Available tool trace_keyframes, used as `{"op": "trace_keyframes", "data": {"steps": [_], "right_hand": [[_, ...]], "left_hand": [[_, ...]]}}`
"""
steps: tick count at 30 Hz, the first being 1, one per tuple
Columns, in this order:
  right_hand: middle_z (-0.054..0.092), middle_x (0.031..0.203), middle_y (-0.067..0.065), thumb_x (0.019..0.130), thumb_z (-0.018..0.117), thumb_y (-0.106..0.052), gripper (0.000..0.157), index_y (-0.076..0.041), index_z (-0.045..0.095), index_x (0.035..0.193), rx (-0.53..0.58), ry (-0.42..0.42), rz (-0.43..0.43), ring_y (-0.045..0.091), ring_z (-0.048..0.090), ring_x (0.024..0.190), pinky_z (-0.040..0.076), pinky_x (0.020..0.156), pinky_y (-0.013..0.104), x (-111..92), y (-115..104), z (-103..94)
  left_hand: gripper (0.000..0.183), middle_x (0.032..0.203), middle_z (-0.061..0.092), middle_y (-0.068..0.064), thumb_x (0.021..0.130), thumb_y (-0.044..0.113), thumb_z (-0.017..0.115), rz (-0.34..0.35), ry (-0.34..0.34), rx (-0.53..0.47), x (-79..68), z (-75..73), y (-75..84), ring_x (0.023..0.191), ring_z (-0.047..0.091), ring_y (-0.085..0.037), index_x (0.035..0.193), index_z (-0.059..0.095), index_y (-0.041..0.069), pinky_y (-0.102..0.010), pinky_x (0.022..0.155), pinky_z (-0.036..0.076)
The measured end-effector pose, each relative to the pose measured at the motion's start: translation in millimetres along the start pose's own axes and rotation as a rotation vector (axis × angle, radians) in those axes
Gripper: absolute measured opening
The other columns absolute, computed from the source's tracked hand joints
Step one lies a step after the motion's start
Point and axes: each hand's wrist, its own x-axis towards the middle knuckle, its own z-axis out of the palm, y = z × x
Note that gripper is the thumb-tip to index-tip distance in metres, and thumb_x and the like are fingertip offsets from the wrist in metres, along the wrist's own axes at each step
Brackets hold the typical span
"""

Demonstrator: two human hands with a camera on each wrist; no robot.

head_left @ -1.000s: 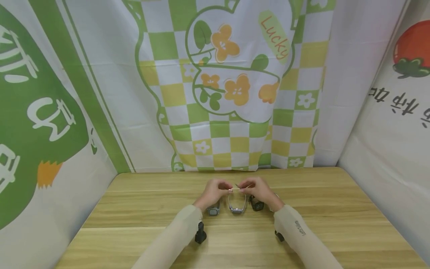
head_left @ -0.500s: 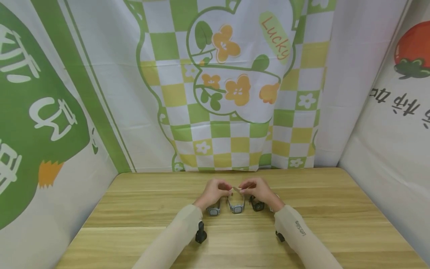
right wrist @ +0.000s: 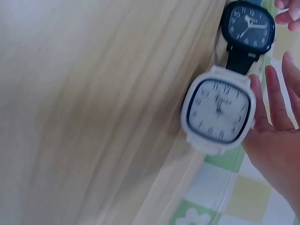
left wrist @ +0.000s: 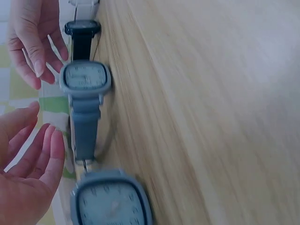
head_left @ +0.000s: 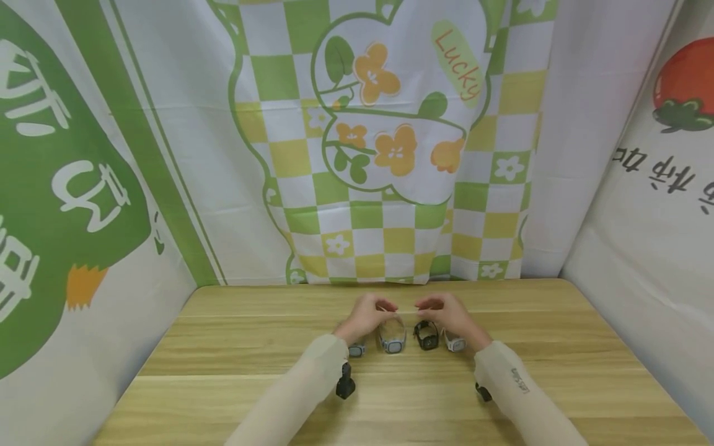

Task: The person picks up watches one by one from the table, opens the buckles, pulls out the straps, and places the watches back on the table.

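Several wristwatches stand in a row on the table, their straps looped. My left hand (head_left: pixel 369 314) is over the strap of a blue-grey watch (head_left: pixel 393 344), fingers loosely bent and nothing between them in the left wrist view. To its left, a grey-blue watch (left wrist: pixel 112 206) is partly covered by my left wrist in the head view. A black watch (head_left: pixel 428 341) comes to the right of the blue-grey one. My right hand (head_left: pixel 449 313), fingers extended and holding nothing, hovers behind the black watch and a white watch (right wrist: pixel 219 110) at the row's right end.
The wooden table (head_left: pixel 234 347) ends at a back edge against a green and yellow checked cloth (head_left: pixel 362 217). Printed fabric walls (head_left: pixel 641 279) flank it on either side. A black wrist camera (head_left: pixel 345 384) sits under the left sleeve.
Both hands have let go of the blue-grey watch's strap ends and shifted right, with a wider gap between them. More of the black and white watches now shows.
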Motion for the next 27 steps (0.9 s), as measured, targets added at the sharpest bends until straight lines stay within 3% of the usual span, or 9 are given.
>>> {"op": "trace_keyframes", "data": {"steps": [3, 13, 21, 27], "right_hand": [[0.076, 0.111, 0.026, 0.097, 0.075, -0.004, 0.022, 0.01, 0.074, 0.114, -0.009, 0.009, 0.009, 0.037, 0.075, 0.099, 0.061, 0.079, 0.03, -3.0, 2.8, -5.0], [0.076, 0.108, 0.024, 0.093, 0.08, -0.003, 0.022, 0.009, 0.074, 0.11, -0.049, 0.04, 0.053, 0.037, 0.074, 0.097, 0.061, 0.08, 0.033, -10.9, 10.9, -12.3], [0.075, 0.11, 0.025, 0.092, 0.08, -0.003, 0.021, 0.008, 0.075, 0.109, -0.058, 0.002, 0.106, 0.038, 0.073, 0.098, 0.062, 0.077, 0.039, -12.3, 18.5, -14.8], [0.076, 0.106, 0.023, 0.091, 0.081, -0.003, 0.02, 0.008, 0.076, 0.107, -0.076, -0.025, 0.091, 0.033, 0.073, 0.093, 0.06, 0.076, 0.035, -12.0, 22.5, -14.2]], "left_hand": [[0.02, 0.105, 0.077, -0.019, 0.095, 0.004, 0.077, -0.024, -0.011, -0.008, 2.6, 5.3, 4.0, 0.085, 0.073, -0.021, 0.11, 0.076, -0.008, -0.027, 0.072, 0.062], [0.022, 0.104, 0.077, -0.019, 0.095, 0.004, 0.077, -0.059, -0.007, -0.018, 10.1, 21.8, 10.9, 0.085, 0.073, -0.024, 0.113, 0.075, -0.009, -0.032, 0.071, 0.063], [0.016, 0.095, 0.078, -0.018, 0.092, 0.003, 0.079, -0.023, 0.012, 0.051, 16.2, 34.6, 11.8, 0.078, 0.07, -0.018, 0.104, 0.077, -0.008, -0.02, 0.066, 0.054], [0.011, 0.089, 0.077, -0.019, 0.088, 0.0, 0.081, 0.03, 0.047, 0.072, 18.2, 44.0, 9.1, 0.075, 0.07, -0.017, 0.095, 0.078, -0.008, -0.02, 0.066, 0.055]]}}
